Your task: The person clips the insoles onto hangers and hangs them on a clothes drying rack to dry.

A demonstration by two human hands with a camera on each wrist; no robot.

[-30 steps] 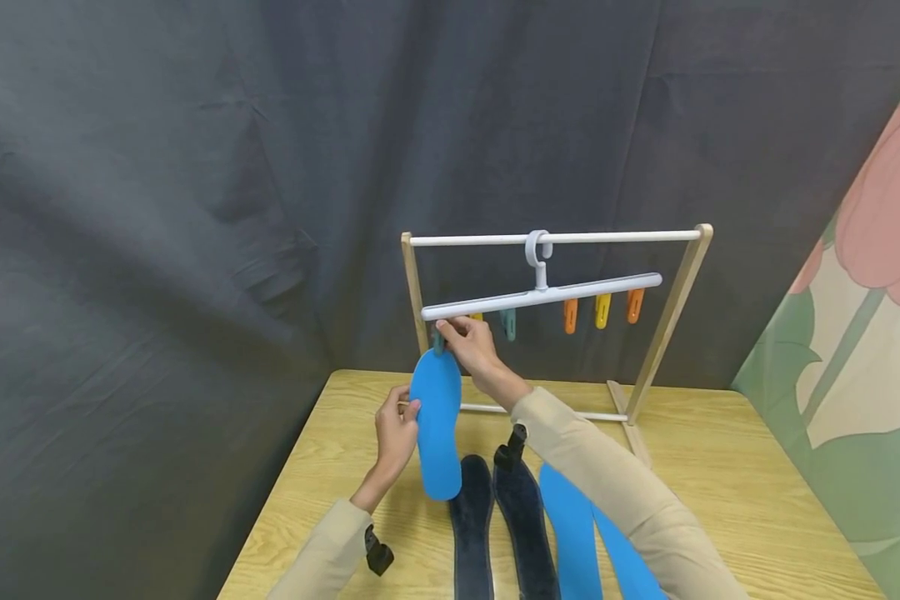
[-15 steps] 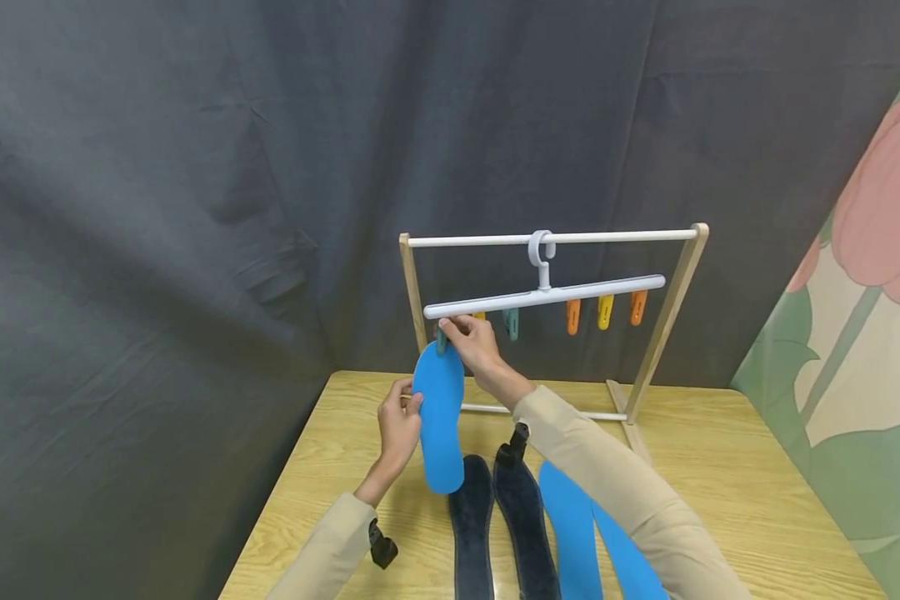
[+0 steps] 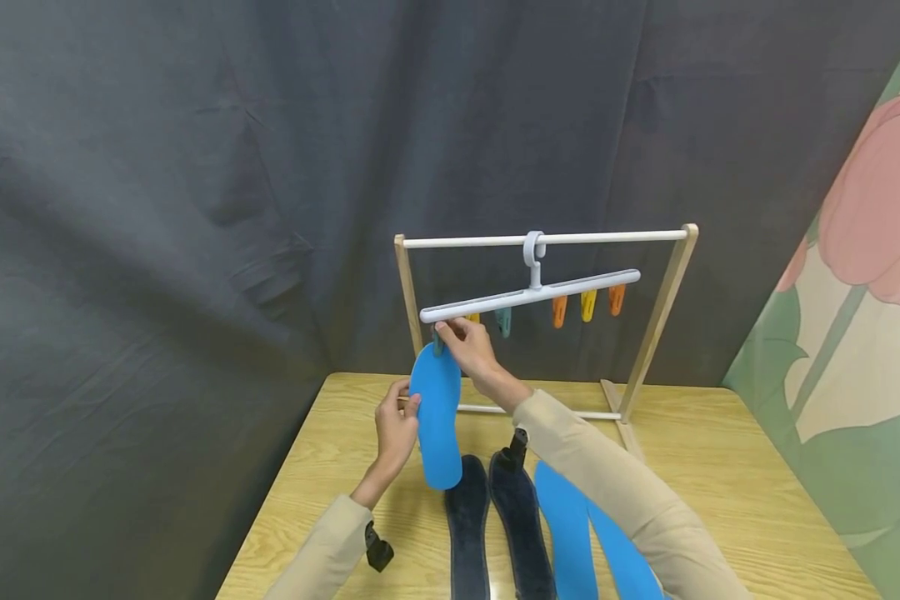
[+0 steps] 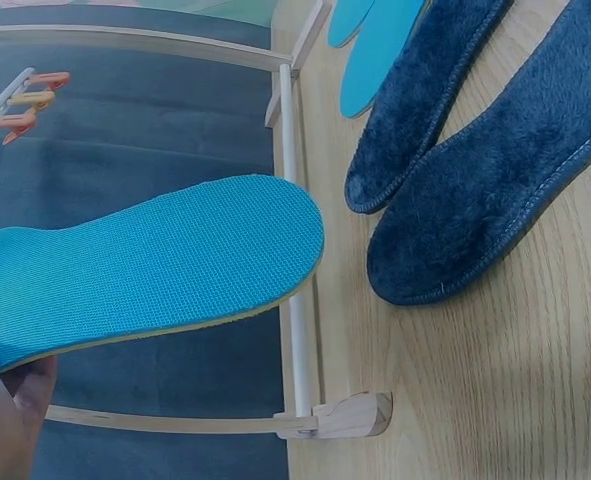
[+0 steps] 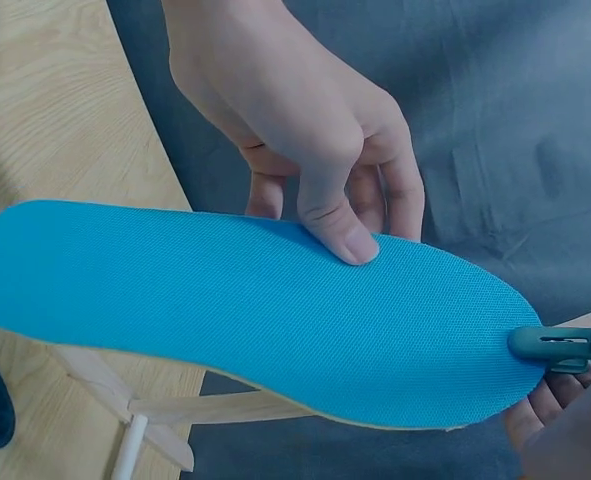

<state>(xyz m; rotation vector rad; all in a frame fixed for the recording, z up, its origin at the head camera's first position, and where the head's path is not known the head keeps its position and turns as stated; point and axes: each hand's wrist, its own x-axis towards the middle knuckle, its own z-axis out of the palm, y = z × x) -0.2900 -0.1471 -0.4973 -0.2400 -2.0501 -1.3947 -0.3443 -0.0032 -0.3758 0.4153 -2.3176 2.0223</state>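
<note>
A blue insole (image 3: 438, 421) hangs upright at the hanger's left end, heel downward. My left hand (image 3: 394, 427) pinches its left edge, thumb on the blue face and fingers behind, as the right wrist view shows. My right hand (image 3: 474, 357) pinches a green clothespin (image 5: 550, 343) under the hanger bar. The clothespin's tip lies over the insole's toe end. In the left wrist view the insole (image 4: 165, 265) shows a thin pale underside along its edge. The white hanger (image 3: 495, 304) hooks over the rack's top rod and tilts, its left end lower.
The wood-and-white rack (image 3: 656, 329) stands on the wooden table (image 3: 727, 483). Yellow, green and orange clothespins (image 3: 588, 306) hang along the hanger. Two dark fuzzy insoles (image 3: 468, 533) and two blue insoles (image 3: 566, 533) lie in front. A dark curtain (image 3: 195, 250) covers the back.
The blue insole has risen slightly with my left hand. The hanger has swivelled a little, its right end shifting left. My right hand keeps its pinch on the clothespin.
</note>
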